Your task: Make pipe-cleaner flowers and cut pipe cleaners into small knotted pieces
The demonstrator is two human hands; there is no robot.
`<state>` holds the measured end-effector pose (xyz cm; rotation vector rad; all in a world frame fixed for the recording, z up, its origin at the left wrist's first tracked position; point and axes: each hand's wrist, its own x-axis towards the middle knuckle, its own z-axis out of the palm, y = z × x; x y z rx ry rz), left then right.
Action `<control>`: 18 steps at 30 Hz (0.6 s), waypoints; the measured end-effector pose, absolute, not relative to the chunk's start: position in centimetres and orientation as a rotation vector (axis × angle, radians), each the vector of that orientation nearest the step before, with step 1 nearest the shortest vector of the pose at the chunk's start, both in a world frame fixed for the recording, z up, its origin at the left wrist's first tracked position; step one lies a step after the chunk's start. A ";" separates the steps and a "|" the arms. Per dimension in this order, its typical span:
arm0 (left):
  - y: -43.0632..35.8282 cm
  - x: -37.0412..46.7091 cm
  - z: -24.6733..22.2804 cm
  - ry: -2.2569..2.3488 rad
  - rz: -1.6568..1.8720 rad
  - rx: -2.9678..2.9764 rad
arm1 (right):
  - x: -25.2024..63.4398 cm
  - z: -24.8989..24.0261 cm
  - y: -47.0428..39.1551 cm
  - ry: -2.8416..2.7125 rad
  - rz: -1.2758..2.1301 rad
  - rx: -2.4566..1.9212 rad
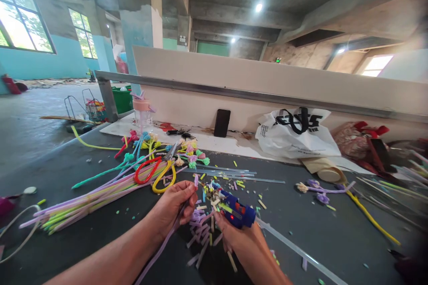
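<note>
My left hand is closed on a purple pipe cleaner, whose short end pokes up past the fingertips while the long stem trails down toward me. Wrapped around a blue glue gun, my right hand keeps its nozzle pointed away and to the left. A red light glows on the gun, and a clear glue stick extends from its rear. Just below lie many short purple pipe cleaner pieces. Beyond the left hand rest scissors with red and yellow handles.
A bundle of pastel pipe cleaners lies left. Behind are finished-looking fuzzy flowers, clear glue sticks, an upright phone and a white bag. A purple flower stem and tape roll sit right.
</note>
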<state>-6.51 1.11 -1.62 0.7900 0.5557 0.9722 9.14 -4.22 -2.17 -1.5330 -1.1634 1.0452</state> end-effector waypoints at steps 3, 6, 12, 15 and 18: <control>1.1 -6.5 -1.5 0.558 0.973 0.797 | 9.2 -3.3 -3.8 -1.170 1.013 -1.504; 1.1 -6.5 -1.4 0.574 0.978 0.798 | 9.2 -3.2 -3.9 -1.158 0.975 -1.511; 1.0 -6.4 -1.4 0.595 0.970 0.843 | 9.1 -1.4 -4.8 -1.154 0.979 -1.554; 1.0 -6.5 -1.3 0.610 0.979 0.838 | 9.0 -1.0 -4.9 -1.165 0.981 -1.570; 0.9 -6.4 -1.2 0.610 0.979 0.833 | 9.0 -1.2 -4.7 -1.166 0.987 -1.577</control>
